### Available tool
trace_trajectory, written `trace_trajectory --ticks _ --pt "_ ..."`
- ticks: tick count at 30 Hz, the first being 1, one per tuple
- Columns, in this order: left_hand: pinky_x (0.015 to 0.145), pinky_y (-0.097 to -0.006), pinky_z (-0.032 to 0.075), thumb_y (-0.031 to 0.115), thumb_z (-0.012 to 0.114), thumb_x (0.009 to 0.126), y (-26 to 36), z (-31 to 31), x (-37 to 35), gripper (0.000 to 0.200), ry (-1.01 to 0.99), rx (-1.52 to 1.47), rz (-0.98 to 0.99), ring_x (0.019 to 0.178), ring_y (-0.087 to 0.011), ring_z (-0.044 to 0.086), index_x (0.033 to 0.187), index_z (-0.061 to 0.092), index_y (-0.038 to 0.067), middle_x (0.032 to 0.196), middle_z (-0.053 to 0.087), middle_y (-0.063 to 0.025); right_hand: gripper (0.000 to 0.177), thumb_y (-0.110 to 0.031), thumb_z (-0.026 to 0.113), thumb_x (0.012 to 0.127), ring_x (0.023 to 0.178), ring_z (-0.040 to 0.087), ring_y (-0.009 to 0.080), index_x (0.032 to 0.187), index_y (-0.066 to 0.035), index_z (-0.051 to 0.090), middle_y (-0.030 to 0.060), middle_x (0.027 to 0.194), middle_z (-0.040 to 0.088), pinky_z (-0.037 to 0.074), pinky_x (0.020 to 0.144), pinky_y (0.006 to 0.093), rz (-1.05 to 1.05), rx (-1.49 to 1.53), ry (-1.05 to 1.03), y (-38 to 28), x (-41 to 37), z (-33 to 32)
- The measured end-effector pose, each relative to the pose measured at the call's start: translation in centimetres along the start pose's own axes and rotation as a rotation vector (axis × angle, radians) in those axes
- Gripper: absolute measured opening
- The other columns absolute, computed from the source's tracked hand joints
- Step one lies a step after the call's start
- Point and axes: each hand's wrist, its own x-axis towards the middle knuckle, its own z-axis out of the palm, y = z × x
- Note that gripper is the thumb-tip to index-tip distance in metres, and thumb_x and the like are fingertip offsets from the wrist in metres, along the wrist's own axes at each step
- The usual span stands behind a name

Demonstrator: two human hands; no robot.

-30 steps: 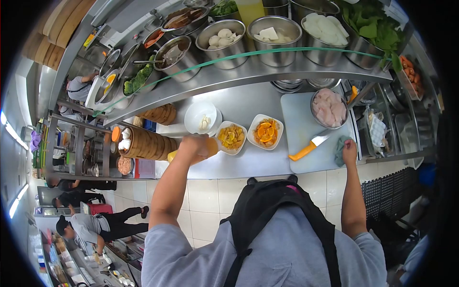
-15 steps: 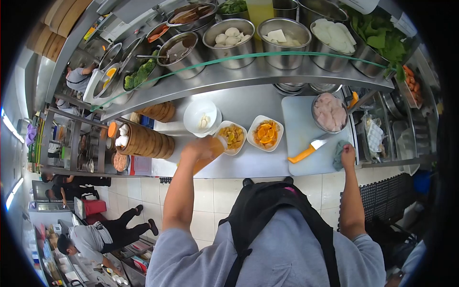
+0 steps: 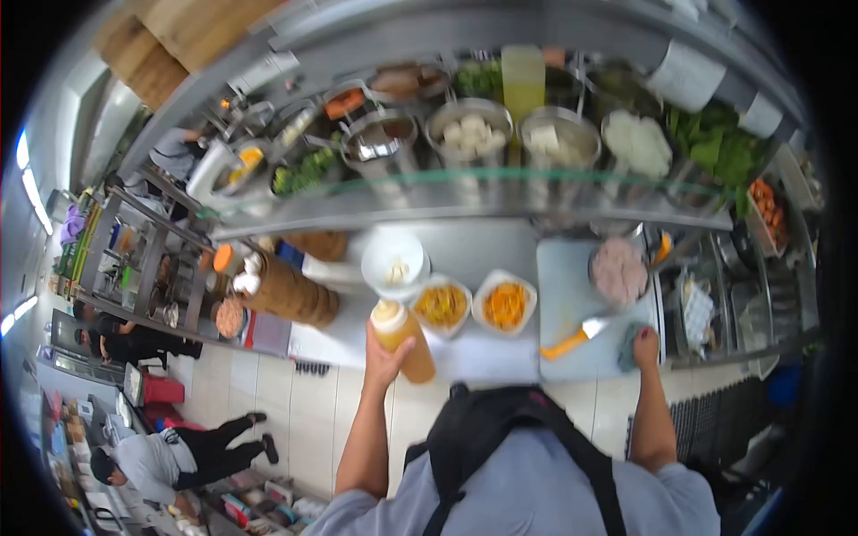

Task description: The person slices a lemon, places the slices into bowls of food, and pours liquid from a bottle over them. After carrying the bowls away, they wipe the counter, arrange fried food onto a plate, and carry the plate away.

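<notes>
The left hand [image 3: 384, 364] has its fingers wrapped around a bottle [image 3: 404, 341] of orange sauce, held nearly upright over the tabletop [image 3: 478, 355], left of the cutting board [image 3: 561, 286]. The right hand [image 3: 645, 338] closes its fingers on a cloth [image 3: 626, 351] at the board's near right corner. A knife [image 3: 576, 338] lies on the board.

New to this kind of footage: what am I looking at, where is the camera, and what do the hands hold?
No machine here: a person works with bare hands, and the picture comes from a camera worn on their head, looking down over a steel counter. The left hand grips a squeeze bottle of orange sauce beside two dishes of orange food and a white bowl. The right hand rests on a cloth on the white cutting board, next to an orange-handled knife.
</notes>
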Motion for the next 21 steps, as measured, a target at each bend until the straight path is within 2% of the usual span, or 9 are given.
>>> trace_trajectory --ticks 1,5,7,8,9,12,15,17,21 --pt "0.106 -0.0401 0.046 0.014 0.083 0.082 2.1 -0.6 1.0 0.080 0.000 -0.067 0.062 0.123 -0.0247 0.057 0.146 0.037 0.002 0.133 0.056 -0.0129 0.027 -0.019 0.052 0.098 0.083 0.063 0.0478 0.086 0.003 0.062 0.0283 0.085 0.065 0.049 0.075 0.0553 -0.001 -0.042 -0.001 0.9 0.2 0.8" --pt "0.101 -0.0386 0.049 0.013 0.080 0.085 15.9 -5.2 5.4 0.076 0.048 -0.191 0.313 0.117 -0.0212 0.058 0.146 0.037 0.002 0.134 0.055 -0.0111 0.023 -0.016 0.053 0.094 0.081 0.063 0.0471 0.086 0.002 0.063 0.0283 0.084 0.066 0.049 0.074 0.0556 0.068 -0.018 0.053 -1.2 0.1 0.3" --pt "0.086 -0.0348 0.052 0.027 0.074 0.091 27.9 -5.7 7.5 0.067 0.066 -0.269 0.513 0.102 -0.0177 0.061 0.144 0.041 0.002 0.121 0.059 -0.0107 0.020 -0.015 0.053 0.092 0.081 0.064 0.0469 0.086 0.002 0.063 0.0279 0.085 0.066 0.049 0.073 0.0554 0.078 -0.020 0.077 -1.9 0.3 0.0" --pt "0.091 -0.0380 0.055 0.040 0.067 0.096 33.1 -5.9 8.3 0.065 0.086 -0.232 0.590 0.107 -0.0224 0.064 0.142 0.045 0.002 0.120 0.062 -0.0113 0.018 -0.014 0.054 0.091 0.081 0.064 0.0468 0.086 0.001 0.064 0.0276 0.085 0.067 0.049 0.073 0.0552 0.098 -0.036 0.077 -2.0 0.0 0.0" --pt "0.091 -0.0384 0.056 0.040 0.065 0.098 38.1 -4.8 8.7 0.061 0.152 -0.285 0.642 0.106 -0.0228 0.066 0.141 0.046 0.002 0.120 0.063 -0.0121 0.018 -0.014 0.054 0.091 0.081 0.064 0.0468 0.086 0.001 0.064 0.0276 0.085 0.067 0.049 0.073 0.0552 0.097 -0.028 0.084 -1.9 0.0 0.2" --pt "0.089 -0.0373 0.057 0.028 0.065 0.100 48.3 -4.8 14.0 0.045 -0.013 -0.394 0.807 0.105 -0.0204 0.067 0.135 0.053 0.003 0.117 0.066 -0.0101 0.013 -0.010 0.054 0.087 0.083 0.064 0.0455 0.084 0.000 0.062 0.0257 0.086 0.066 0.050 0.074 0.0541 0.153 -0.027 0.091 -0.8 0.5 1.3" --pt "0.081 -0.0330 0.057 0.015 0.070 0.095 54.9 -0.5 17.5 0.034 -0.204 -0.468 0.924 0.096 -0.0178 0.070 0.125 0.061 0.003 0.108 0.070 -0.0089 0.009 -0.008 0.056 0.084 0.081 0.064 0.0436 0.083 -0.001 0.062 0.0233 0.086 0.065 0.050 0.072 0.0530 0.139 0.031 0.100 -1.3 -0.3 0.8" --pt "0.090 -0.0373 0.055 0.023 0.076 0.093 57.1 4.4 17.6 0.052 -0.164 -0.371 0.895 0.104 -0.0199 0.064 0.134 0.050 0.005 0.114 0.064 -0.0102 0.005 -0.005 0.057 0.081 0.080 0.063 0.0413 0.080 -0.003 0.061 0.0205 0.085 0.064 0.050 0.071 0.0517 0.133 0.056 0.135 -1.8 -0.5 0.6" --pt "0.095 -0.0371 0.053 0.022 0.074 0.095 59.0 12.3 18.9 0.058 0.003 -0.142 0.810 0.114 -0.0233 0.061 0.139 0.043 -0.001 0.125 0.060 -0.0154 0.004 -0.006 0.059 0.080 0.083 0.061 0.0393 0.078 -0.003 0.059 0.0186 0.085 0.062 0.049 0.073 0.0496 0.110 0.105 0.135 -1.1 -0.5 1.1"
